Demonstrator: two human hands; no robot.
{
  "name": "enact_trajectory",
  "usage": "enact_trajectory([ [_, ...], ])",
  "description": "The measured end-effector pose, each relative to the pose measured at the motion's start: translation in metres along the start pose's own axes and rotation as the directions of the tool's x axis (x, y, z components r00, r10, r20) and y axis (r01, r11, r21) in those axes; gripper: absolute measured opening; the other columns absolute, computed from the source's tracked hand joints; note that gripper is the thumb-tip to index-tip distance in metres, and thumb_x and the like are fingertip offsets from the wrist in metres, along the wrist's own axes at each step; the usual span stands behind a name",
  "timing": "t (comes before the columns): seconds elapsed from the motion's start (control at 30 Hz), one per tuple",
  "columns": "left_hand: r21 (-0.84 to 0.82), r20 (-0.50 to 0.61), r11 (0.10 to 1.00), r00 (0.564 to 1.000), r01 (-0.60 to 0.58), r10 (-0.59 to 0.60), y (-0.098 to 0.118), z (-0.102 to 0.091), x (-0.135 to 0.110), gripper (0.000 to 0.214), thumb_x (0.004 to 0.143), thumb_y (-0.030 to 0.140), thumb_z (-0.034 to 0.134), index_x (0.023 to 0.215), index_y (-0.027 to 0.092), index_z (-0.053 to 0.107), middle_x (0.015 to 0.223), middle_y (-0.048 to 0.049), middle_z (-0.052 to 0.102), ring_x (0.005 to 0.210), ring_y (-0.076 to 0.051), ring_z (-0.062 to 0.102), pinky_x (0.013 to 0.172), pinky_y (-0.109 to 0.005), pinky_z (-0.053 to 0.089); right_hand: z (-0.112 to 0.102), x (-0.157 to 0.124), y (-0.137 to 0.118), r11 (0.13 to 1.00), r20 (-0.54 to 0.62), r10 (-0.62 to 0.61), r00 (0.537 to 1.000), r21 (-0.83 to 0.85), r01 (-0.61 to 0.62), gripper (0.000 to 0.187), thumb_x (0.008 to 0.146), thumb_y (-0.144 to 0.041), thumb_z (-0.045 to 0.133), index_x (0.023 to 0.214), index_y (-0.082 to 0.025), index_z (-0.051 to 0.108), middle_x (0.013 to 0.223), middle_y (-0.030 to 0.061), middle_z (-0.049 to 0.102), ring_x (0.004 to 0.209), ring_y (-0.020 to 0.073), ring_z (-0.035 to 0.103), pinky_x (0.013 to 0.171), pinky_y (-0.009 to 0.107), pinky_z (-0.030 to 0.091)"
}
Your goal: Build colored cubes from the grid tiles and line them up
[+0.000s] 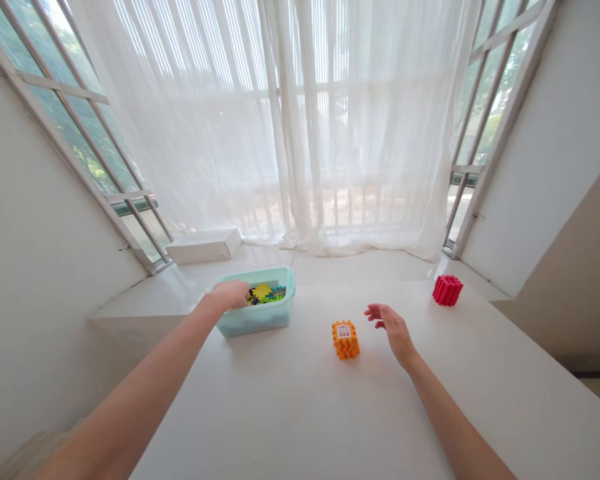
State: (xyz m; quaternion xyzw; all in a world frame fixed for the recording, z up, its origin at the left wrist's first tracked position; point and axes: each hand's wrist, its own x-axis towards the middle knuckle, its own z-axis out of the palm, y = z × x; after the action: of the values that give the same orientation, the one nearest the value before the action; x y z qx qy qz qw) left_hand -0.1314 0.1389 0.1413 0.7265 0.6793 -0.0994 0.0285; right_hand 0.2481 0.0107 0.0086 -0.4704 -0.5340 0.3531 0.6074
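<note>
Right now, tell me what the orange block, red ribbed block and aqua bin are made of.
The orange block and red ribbed block look like moulded matte plastic, judging by crisp, even ridges. The aqua bin looks like translucent plastic: its wall lets light through.

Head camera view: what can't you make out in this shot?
Head view:
- The left hand hides its own fingertips and part of the pale teal plastic bin.
- The bin's wall and upper pieces hide the lower plastic blocks, so they can't be counted.
- The sheer white curtain blurs what lies outside.
</note>
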Motion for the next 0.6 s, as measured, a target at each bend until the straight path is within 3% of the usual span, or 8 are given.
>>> enact_trajectory([
  [0.3, -0.031, 0.040, 1.000, 0.999, -0.004, 0.005, 0.000, 0.006, 0.008, 0.016, 0.047, 0.017, 0.072, 0.052, 0.017, 0.057, 0.062, -0.0075, 0.062, 0.068, -0.032, 0.063, 0.066, -0.041, 0.047, -0.001, 0.005, 0.004, 1.000, -0.010, -0.012, 1.000, 0.005, 0.012, 0.050, 0.093, -0.062, 0.044, 0.102, -0.018, 0.066, 0.095, 0.0108, 0.073, 0.082, 0.0214, 0.065, 0.067, 0.033, 0.051],
  [0.47, -0.036, 0.001, 0.999, 1.000, -0.021, 0.021, 0.000, 0.006, 0.008, 0.017, 0.051, 0.023, 0.072, 0.055, 0.016, 0.057, 0.063, -0.0052, 0.061, 0.073, -0.030, 0.063, 0.068, -0.036, 0.046, 0.000, 0.006, 0.003, 1.000, -0.009, -0.028, 1.000, -0.004, 0.028, 0.049, 0.090, -0.062, 0.048, 0.102, -0.018, 0.066, 0.092, 0.0102, 0.074, 0.080, 0.0211, 0.066, 0.067, 0.033, 0.050],
  [0.6, -0.050, -0.064, 0.998, 0.997, -0.048, 0.044, -0.003, -0.005, 0.006, 0.019, 0.054, 0.029, 0.073, 0.060, 0.017, 0.060, 0.070, -0.0037, 0.065, 0.077, -0.026, 0.063, 0.069, -0.030, 0.046, -0.002, 0.007, 0.004, 0.999, -0.032, -0.033, 0.999, -0.014, 0.033, 0.048, 0.090, -0.061, 0.050, 0.102, -0.018, 0.066, 0.091, 0.0103, 0.074, 0.078, 0.0210, 0.066, 0.066, 0.033, 0.051],
])
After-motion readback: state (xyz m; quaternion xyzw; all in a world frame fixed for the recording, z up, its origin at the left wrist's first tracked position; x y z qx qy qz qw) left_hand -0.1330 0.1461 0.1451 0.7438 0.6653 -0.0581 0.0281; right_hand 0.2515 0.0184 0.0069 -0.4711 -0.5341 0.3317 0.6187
